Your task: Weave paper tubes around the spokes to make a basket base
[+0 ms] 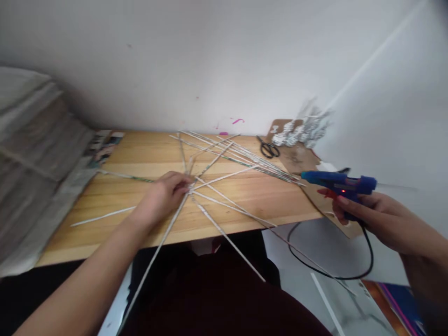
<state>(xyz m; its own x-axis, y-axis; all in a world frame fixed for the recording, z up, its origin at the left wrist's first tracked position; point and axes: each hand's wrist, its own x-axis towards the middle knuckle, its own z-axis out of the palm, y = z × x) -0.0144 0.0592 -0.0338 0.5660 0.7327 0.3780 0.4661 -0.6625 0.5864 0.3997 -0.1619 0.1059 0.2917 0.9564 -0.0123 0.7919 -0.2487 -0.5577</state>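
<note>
Thin rolled paper sticks (224, 230) fan out like spokes from one crossing point on the wooden table (115, 196). My left hand (168, 189) is closed at that crossing, its fingertips pressed on the sticks; the hand hides part of the joint. To the right, my right hand (364, 210) grips a blue hot glue gun (339, 181) by its handle, nozzle pointing left. A small red light glows on the gun, and its black cord (371, 261) loops below. The nozzle is apart from the spokes, close to the ends of several loose paper sticks (241, 154).
Black-handled scissors (269, 149) lie near the back right, beside a brown board (297, 156) with white curled pieces (290, 135). A tall stack of newspaper (35, 154) stands at the left. Behind the table rises a white wall (196, 60). Some sticks overhang the front edge.
</note>
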